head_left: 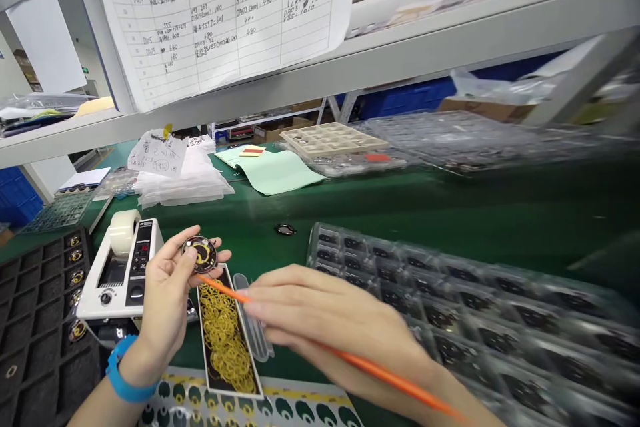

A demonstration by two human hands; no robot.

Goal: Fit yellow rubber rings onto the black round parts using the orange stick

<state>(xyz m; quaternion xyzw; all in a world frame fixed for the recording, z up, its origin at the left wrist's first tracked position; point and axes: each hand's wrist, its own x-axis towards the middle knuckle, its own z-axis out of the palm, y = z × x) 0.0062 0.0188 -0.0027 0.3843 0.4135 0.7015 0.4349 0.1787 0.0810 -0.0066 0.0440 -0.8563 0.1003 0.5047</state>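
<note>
Left hand (167, 293) gripping round black-and-gold disc (200, 254) above black card of gold rings (225, 337); right hand (320, 320) closed on orange stick (223, 288), tip just below disc.

A grey metal shelf (400, 60) spans above the green worktop (450, 207), with a handwritten ruled sheet (210, 13) fixed along its edge. Blue crates (405, 99) and cardboard boxes (480, 109) stand beyond. A white hanging panel (45, 37) occupies the far left.

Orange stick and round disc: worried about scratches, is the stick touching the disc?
Cannot tell: in the head view the orange stick ends at the edge of the round disc in the left hand; depth is unclear.
</note>
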